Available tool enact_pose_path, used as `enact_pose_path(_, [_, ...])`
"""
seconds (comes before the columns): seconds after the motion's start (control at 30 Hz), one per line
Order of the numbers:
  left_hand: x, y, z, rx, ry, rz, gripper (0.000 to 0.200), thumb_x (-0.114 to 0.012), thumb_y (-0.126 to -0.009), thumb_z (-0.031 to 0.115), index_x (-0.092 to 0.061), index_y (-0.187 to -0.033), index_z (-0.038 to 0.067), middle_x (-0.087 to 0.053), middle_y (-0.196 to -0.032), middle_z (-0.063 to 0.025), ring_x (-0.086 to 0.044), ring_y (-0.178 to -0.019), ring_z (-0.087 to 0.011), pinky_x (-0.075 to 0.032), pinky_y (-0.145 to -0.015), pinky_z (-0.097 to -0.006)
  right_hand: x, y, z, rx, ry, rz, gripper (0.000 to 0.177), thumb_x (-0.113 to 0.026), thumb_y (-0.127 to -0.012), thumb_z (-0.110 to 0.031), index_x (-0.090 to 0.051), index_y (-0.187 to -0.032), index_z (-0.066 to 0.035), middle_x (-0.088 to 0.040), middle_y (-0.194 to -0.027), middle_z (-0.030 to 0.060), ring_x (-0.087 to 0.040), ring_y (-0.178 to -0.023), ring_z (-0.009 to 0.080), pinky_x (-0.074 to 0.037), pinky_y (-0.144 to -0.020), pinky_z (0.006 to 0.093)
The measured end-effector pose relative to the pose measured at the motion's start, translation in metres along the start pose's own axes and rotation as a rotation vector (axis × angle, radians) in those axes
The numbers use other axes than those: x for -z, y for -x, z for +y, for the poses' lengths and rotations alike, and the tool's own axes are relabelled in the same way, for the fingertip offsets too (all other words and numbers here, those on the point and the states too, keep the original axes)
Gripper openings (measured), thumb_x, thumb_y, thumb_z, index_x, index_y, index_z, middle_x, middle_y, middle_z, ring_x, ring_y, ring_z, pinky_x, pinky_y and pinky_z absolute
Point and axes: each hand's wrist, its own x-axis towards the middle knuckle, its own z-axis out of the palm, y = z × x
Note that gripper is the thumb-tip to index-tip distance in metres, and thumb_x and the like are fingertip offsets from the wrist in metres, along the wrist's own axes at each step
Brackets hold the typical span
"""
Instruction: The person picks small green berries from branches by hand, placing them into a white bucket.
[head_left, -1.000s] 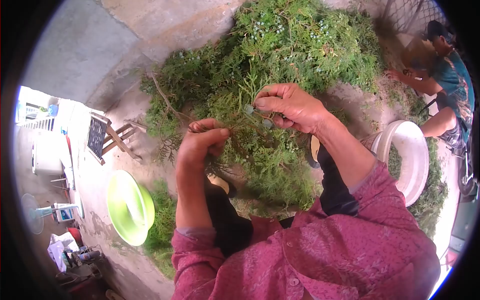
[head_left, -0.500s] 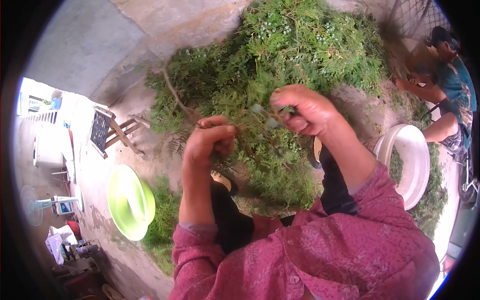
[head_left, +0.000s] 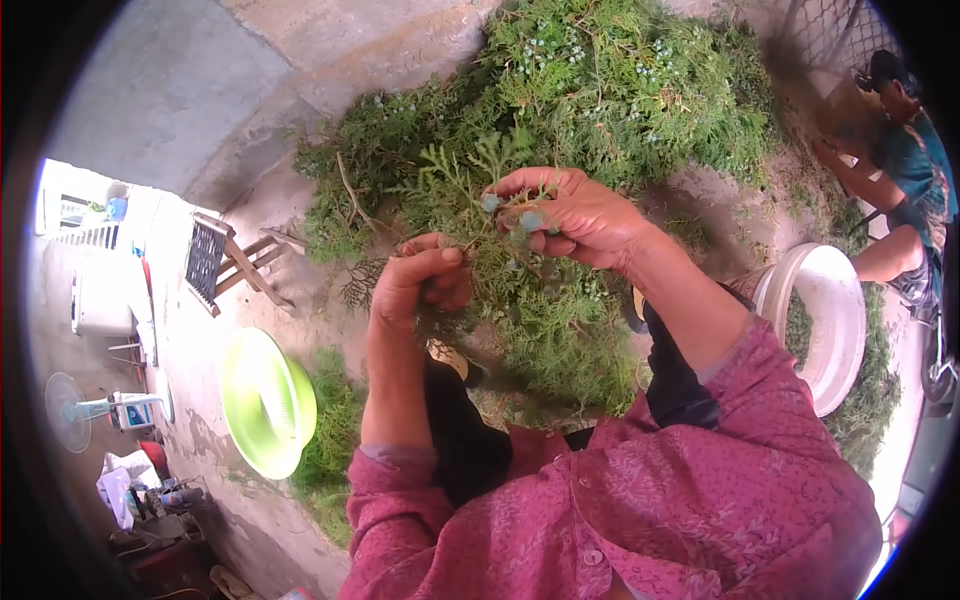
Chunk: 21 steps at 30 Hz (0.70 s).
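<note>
My left hand point(head_left: 422, 278) is closed, gripping the woody stem of a green branch point(head_left: 480, 180) with scaly leaves and bluish cones. My right hand point(head_left: 575, 222) has its thumb and fingers pinched around twigs of the same branch, beside two pale blue-green cones point(head_left: 530, 221). Below and behind both hands lies a large heap of cut green branches point(head_left: 620, 90), many bearing similar cones. My fingertips are partly hidden by foliage.
A lime-green basin point(head_left: 262, 400) stands on the floor at left, near a folding stool point(head_left: 235, 262). At right is a white tub point(head_left: 825, 330). Beyond it sits another person point(head_left: 910, 170). A fan point(head_left: 70, 412) stands far left, and more greenery lies beside the basin.
My right hand has moved slightly left and its fingers now meet the twigs beside the cones. My left hand stays nearly in place. The other person's arm has shifted.
</note>
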Motion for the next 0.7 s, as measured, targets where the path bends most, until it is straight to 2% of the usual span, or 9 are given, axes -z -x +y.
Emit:
enact_pose_path(0.13, [0.005,0.001,0.0,0.009,-0.026,-0.01,0.02,-0.058,-0.076,0.011,-0.044,-0.061,0.009,-0.036,-0.049,0.0015,-0.029,-0.039,-0.008,-0.023,-0.038,-0.0245,0.001,-0.003,0.002,-0.014,-0.02,-0.006,0.024,-0.06,-0.077,-0.007,-0.054,-0.1,-0.002,-0.051,-0.06,0.0005,-0.04,-0.042,0.0036,-0.024,-0.035,0.0181])
enact_pose_path(0.2, [0.007,0.002,-0.001,-0.012,-0.027,-0.017,0.02,-0.059,-0.075,0.011,-0.045,-0.061,0.008,-0.037,-0.049,0.0009,-0.03,-0.039,-0.0083,-0.024,-0.037,-0.0246,-0.003,0.001,-0.003,-0.024,0.045,0.022,0.018,-0.06,-0.076,-0.007,-0.055,-0.093,-0.002,-0.046,-0.054,-0.0014,-0.034,-0.037,0.0029,-0.021,-0.033,0.0185])
enact_pose_path(0.23, [0.006,0.003,-0.001,-0.013,-0.025,-0.015,0.02,-0.059,-0.075,0.011,-0.045,-0.061,0.008,-0.037,-0.049,0.0009,-0.03,-0.039,-0.0083,-0.024,-0.037,-0.0246,-0.003,0.001,-0.005,-0.027,0.047,0.021,0.018,-0.06,-0.076,-0.007,-0.055,-0.093,-0.002,-0.046,-0.054,-0.0014,-0.034,-0.037,0.0029,-0.021,-0.033,0.0185])
enact_pose_path(0.3, [0.003,0.002,0.0,0.002,-0.036,0.001,0.019,-0.06,-0.074,0.009,-0.046,-0.061,0.008,-0.037,-0.049,0.0006,-0.031,-0.039,-0.0087,-0.024,-0.036,-0.0249,-0.002,0.0,-0.008,-0.049,0.102,0.116,0.012,-0.06,-0.076,-0.011,-0.057,-0.083,-0.002,-0.042,-0.049,-0.0038,-0.033,-0.035,0.0032,-0.02,-0.032,0.0186])
enact_pose_path(0.43, [0.004,0.003,0.0,-0.023,-0.079,0.014,0.019,-0.06,-0.074,0.007,-0.046,-0.061,0.008,-0.038,-0.049,0.0003,-0.032,-0.039,-0.0088,-0.024,-0.035,-0.025,0.005,0.005,-0.01,-0.077,0.147,0.113,0.011,-0.058,-0.077,-0.014,-0.056,-0.073,-0.004,-0.042,-0.049,-0.004,-0.031,-0.034,0.0034,-0.018,-0.03,0.019])
enact_pose_path(0.5, [0.003,0.008,0.004,-0.036,-0.034,0.146,0.022,-0.059,-0.075,0.006,-0.043,-0.059,0.009,-0.038,-0.049,0.0001,-0.031,-0.039,-0.0084,-0.025,-0.035,-0.0249,0.021,0.009,-0.019,-0.016,-0.185,-0.04,0.011,-0.056,-0.079,-0.016,-0.053,-0.076,-0.005,-0.045,-0.057,-0.0032,-0.032,-0.034,0.0011,-0.02,-0.026,0.016])
enact_pose_path(0.57, [0.016,0.008,0.005,-0.054,-0.039,0.136,0.023,-0.058,-0.075,0.005,-0.042,-0.059,0.01,-0.038,-0.05,-0.0001,-0.03,-0.038,-0.0085,-0.025,-0.035,-0.0245,0.036,0.011,-0.027,0.098,-0.34,-0.046,0.014,-0.055,-0.078,-0.016,-0.051,-0.077,-0.002,-0.045,-0.058,-0.0016,-0.032,-0.035,0.0021,-0.026,-0.026,0.0145])
enact_pose_path(0.63, [0.019,0.005,0.001,-0.068,-0.045,0.124,0.023,-0.057,-0.075,0.004,-0.041,-0.059,0.011,-0.038,-0.051,-0.0003,-0.03,-0.038,-0.0086,-0.025,-0.035,-0.024,0.022,0.016,-0.033,0.153,-0.313,-0.007,0.015,-0.055,-0.079,-0.016,-0.052,-0.08,-0.001,-0.048,-0.062,0.0017,-0.036,-0.039,0.0032,-0.028,-0.028,0.0137])
enact_pose_path(0.7, [0.014,0.002,-0.006,-0.059,-0.046,0.275,0.025,-0.057,-0.074,0.002,-0.04,-0.059,0.012,-0.039,-0.052,-0.0009,-0.03,-0.038,-0.0087,-0.025,-0.035,-0.0239,0.013,0.014,-0.029,0.152,-0.257,0.015,0.013,-0.054,-0.08,-0.014,-0.053,-0.081,-0.001,-0.051,-0.065,0.0032,-0.038,-0.041,0.0037,-0.028,-0.03,0.0136])
